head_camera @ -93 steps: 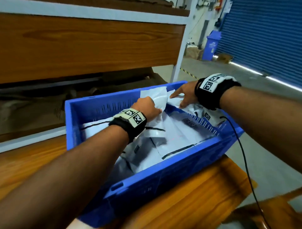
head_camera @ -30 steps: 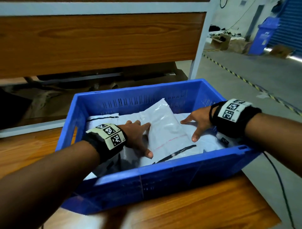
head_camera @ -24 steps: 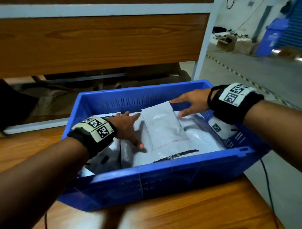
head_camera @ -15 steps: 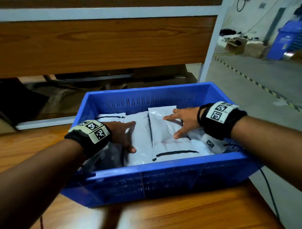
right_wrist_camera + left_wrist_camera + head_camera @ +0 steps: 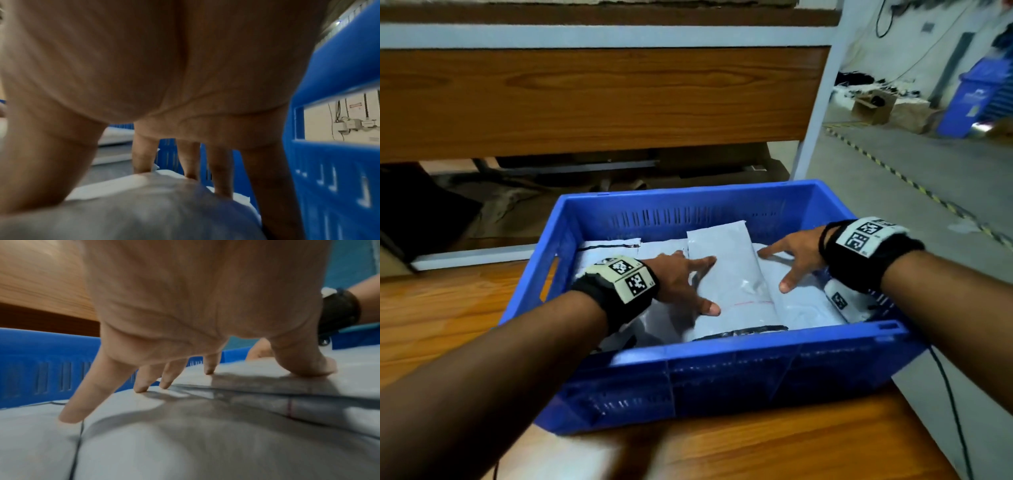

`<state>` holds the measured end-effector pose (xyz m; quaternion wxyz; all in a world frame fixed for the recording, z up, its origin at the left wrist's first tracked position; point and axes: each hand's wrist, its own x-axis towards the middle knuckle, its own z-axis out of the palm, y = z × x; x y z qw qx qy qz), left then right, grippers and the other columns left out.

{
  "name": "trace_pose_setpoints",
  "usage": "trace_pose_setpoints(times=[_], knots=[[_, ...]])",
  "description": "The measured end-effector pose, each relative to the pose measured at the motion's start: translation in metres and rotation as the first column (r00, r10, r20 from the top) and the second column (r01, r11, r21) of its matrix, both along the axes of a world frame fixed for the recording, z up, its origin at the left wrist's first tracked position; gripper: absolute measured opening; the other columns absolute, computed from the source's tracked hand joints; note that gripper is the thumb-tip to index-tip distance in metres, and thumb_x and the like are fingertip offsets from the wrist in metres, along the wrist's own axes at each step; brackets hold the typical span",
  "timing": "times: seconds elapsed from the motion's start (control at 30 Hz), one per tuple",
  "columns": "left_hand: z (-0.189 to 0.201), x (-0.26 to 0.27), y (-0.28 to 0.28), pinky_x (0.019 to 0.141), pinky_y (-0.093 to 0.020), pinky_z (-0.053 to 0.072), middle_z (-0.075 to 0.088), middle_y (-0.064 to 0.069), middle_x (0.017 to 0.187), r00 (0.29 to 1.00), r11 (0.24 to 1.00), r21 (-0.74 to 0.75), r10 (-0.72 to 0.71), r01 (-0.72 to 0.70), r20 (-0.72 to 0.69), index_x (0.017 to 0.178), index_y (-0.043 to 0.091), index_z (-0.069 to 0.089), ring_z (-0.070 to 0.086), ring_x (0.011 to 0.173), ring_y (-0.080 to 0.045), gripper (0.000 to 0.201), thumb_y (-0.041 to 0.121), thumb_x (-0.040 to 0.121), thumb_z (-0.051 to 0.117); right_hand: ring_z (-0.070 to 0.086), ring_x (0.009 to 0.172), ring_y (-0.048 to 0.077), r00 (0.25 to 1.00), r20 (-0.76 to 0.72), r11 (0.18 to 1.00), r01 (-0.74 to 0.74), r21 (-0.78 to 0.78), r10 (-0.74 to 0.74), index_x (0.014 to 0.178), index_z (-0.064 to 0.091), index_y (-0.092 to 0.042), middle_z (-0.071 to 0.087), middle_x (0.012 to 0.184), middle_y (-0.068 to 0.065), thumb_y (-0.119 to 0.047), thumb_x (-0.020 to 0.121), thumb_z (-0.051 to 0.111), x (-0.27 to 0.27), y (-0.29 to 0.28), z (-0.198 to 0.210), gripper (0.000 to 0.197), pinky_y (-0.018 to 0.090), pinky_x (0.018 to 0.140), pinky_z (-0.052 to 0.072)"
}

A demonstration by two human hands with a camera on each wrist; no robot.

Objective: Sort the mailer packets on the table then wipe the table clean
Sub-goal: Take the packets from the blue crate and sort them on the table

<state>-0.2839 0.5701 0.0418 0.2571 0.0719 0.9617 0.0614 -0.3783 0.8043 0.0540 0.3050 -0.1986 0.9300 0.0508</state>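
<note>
**Both hands flatten the packets inside the blue crate**

While the blue crate (image 5: 722,370) stands on the wooden table (image 5: 448,308), both hands reach into it and lie on the white mailer packets (image 5: 804,308). The left hand (image 5: 678,281) has its fingers spread wide and straight; in the left wrist view the fingertips (image 5: 71,417) touch the plastic and grip nothing. The right hand (image 5: 796,255) is also spread wide, with straight fingers that rest on the packets at the right side of the crate, near its right wall. One long packet (image 5: 732,274) lies on top, in the middle of the crate, between the two hands, with the left thumb on its left edge.

I think the risk here is slipping. The packets look smooth and they overlap loosely, so a push from flat fingers may move the top packet over its neighbours and spoil the order. The crate stands close to the right edge of the table, so a strong push to that side may move it over the edge. The wiping is not yet begun, and I see no cloth in any view.

As for writing, I can read no brand or address. The packets show only dark strips and a thin red line. Square black-and-white code marks are on both wristbands (image 5: 866,236), and one more on a packet at the right wall of the crate.
</note>
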Motion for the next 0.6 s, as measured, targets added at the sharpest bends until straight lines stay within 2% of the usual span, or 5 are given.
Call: trace_pose_setpoints(times=[0.13, 0.3, 0.4, 0.47, 0.6], knots=[[0.021, 0.0, -0.023, 0.114, -0.04, 0.028, 0.03, -0.006, 0.155, 0.993, 0.989, 0.133, 0.069, -0.057, -0.093, 0.149, 0.046, 0.012, 0.033, 0.139, -0.028, 0.096, 0.072, 0.07, 0.061, 0.033, 0.139, 0.019, 0.98, -0.184, 0.996, -0.08, -0.05, 0.07, 0.15, 0.027, -0.034, 0.031, 0.154, -0.004, -0.048, 0.081, 0.071, -0.002, -0.015, 0.037, 0.083, 0.031, 0.11, 0.025], [0.061, 0.021, -0.076, 0.109, -0.021, 0.028, 0.047, 0.015, 0.14, 0.94, 0.913, 0.382, 0.248, -0.145, -0.236, 0.141, 0.033, 0.045, 0.041, 0.132, -0.006, 0.071, 0.058, 0.078, 0.064, 0.05, 0.125, 0.017, 0.908, -0.364, 0.946, -0.282, -0.16, 0.209, 0.144, 0.04, -0.032, 0.048, 0.144, -0.005, -0.051, 0.089, 0.059, 0.019, -0.082, 0.092, 0.062, 0.024, 0.092, 0.036], [0.084, 0.047, -0.124, 0.108, -0.027, 0.037, 0.06, 0.005, 0.129, 0.856, 0.777, 0.581, 0.453, -0.242, -0.249, 0.13, 0.03, 0.057, 0.054, 0.12, -0.006, 0.072, 0.063, 0.067, 0.069, 0.055, 0.118, 0.015, 0.844, -0.435, 0.886, -0.426, -0.184, 0.315, 0.14, 0.047, -0.03, 0.057, 0.134, -0.006, -0.049, 0.09, 0.058, 0.039, -0.137, 0.11, 0.054, 0.018, 0.08, 0.033], [0.092, 0.073, -0.159, 0.108, -0.034, 0.041, 0.064, -0.005, 0.124, 0.775, 0.668, 0.689, 0.581, -0.282, -0.247, 0.124, 0.028, 0.061, 0.058, 0.116, -0.011, 0.06, 0.052, 0.07, 0.073, 0.056, 0.117, 0.013, 0.8, -0.469, 0.84, -0.508, -0.194, 0.375, 0.138, 0.049, -0.029, 0.058, 0.134, -0.005, -0.046, 0.091, 0.058, 0.058, -0.177, 0.121, 0.051, 0.016, 0.079, 0.033], [0.097, 0.136, -0.227, 0.085, -0.017, 0.05, 0.065, -0.008, 0.12, 0.67, 0.585, 0.745, 0.695, -0.319, -0.26, 0.123, 0.019, 0.061, 0.062, 0.097, -0.004, 0.035, 0.018, 0.088, 0.064, 0.057, 0.116, 0.018, 0.715, -0.505, 0.759, -0.63, -0.165, 0.484, 0.137, 0.049, -0.03, 0.057, 0.132, -0.002, -0.048, 0.092, 0.055, 0.103, -0.26, 0.138, 0.048, 0.021, 0.085, 0.037]])
